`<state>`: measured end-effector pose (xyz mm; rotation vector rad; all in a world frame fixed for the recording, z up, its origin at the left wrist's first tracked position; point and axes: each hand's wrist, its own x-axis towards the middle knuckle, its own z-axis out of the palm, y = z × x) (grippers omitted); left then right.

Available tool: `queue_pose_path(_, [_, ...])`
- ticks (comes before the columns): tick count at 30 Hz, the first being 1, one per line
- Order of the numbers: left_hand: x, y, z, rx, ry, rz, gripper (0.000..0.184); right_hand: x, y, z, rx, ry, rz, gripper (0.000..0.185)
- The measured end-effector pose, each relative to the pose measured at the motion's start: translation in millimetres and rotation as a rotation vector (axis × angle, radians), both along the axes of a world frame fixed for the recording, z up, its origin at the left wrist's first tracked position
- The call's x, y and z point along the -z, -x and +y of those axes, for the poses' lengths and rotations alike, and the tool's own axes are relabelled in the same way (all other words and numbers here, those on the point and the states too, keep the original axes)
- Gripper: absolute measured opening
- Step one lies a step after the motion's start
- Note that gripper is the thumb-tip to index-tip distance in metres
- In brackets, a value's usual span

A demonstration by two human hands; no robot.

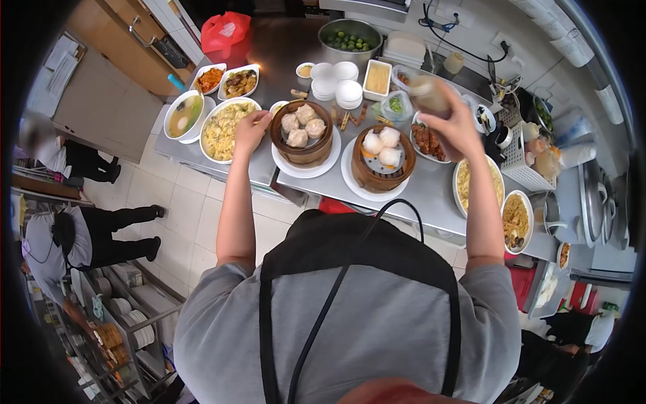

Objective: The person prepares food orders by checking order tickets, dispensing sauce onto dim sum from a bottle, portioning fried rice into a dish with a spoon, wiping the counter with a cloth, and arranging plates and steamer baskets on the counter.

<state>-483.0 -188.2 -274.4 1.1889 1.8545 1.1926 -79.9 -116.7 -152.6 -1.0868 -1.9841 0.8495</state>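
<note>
My left hand (252,132) is closed, fingertips together, between a bowl of yellow fried rice (222,131) and a bamboo steamer of several dumplings (303,156). Whether anything small is between those fingers cannot be made out. My right hand (454,124) is wrapped round a blurred, pale-capped container (429,94), held above the dish of browned meat (428,140). A second bamboo steamer (383,178) with three white dumplings stands on a white plate (348,180) between my hands. The first steamer also rests on a white plate (304,172).
Soup (184,116) and two dishes stand at the left. Behind are stacked small white dishes (348,92) and a pot of green limes (350,39). Noodles (516,221) and a white basket (528,161) are at the right. Other people stand at left and lower right.
</note>
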Motion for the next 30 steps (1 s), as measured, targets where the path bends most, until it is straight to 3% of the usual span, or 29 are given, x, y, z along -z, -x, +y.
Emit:
queue_pose_path(2, [22.3,14.9,8.0,-0.034,-0.033,0.211,0.032,14.8,34.6,-5.1,-0.106,-0.206,-0.271,0.068])
queue_pose_path(3, [20.9,17.1,5.4,-0.032,-0.035,0.211,0.032,16.8,51.8,-10.0,-0.136,-0.246,-0.466,0.064])
queue_pose_path(5, [16.2,16.8,3.8,0.076,0.195,0.102,0.033,31.0,79.3,-14.4,-0.206,-0.314,-0.687,0.058])
queue_pose_path(6, [12.0,11.2,-1.0,0.082,0.206,0.073,0.037,42.4,89.9,-13.7,-0.207,-0.318,-0.687,0.058])
queue_pose_path(8, [9.7,10.4,-5.2,0.116,0.246,0.091,0.039,60.8,109.0,-12.4,-0.28,-0.552,-0.906,0.053])
queue_pose_path(11, [10.1,11.3,-8.1,0.173,0.292,0.1,0.043,67.2,132.1,-9.9,-0.311,-0.6,-0.922,0.063])
queue_pose_path(17, [-0.2,0.4,-5.1,0.249,0.3,0.055,0.041,45.4,138.7,5.7,-0.14,-0.57,-0.993,0.058])
queue_pose_path(19, [1.9,-2.3,-1.3,0.272,0.292,0.059,0.036,45.6,127.1,0.9,-0.191,-0.576,-1.008,0.039])
queue_pose_path(21, [14.6,-1.3,9.8,0.245,0.291,0.168,0.032,43.3,120.4,-4.7,-0.222,-0.56,-0.97,0.048])
queue_pose_path(23, [16.5,-1.6,16.1,0.21,0.293,0.176,0.031,44.6,115.3,-4.2,-0.236,-0.188,-0.723,0.059])
queue_pose_path(24, [13.1,-3.9,16.8,0.177,0.296,0.185,0.031,47.0,109.5,-0.4,-0.233,-0.183,-0.722,0.059])
queue_pose_path(26, [-2.4,2.8,14.5,0.158,0.248,0.117,0.032,52.2,101.5,11.3,-0.132,-0.054,-0.446,0.069])
queue_pose_path(27, [-9.6,8.9,12.0,0.137,0.198,0.048,0.032,45.9,103.4,6.3,-0.13,-0.048,-0.445,0.069])
queue_pose_path(30, [-36.2,34.8,2.4,0.032,0.086,0.007,0.03,36.3,112.2,-3.6,-0.12,-0.19,-0.842,0.067])
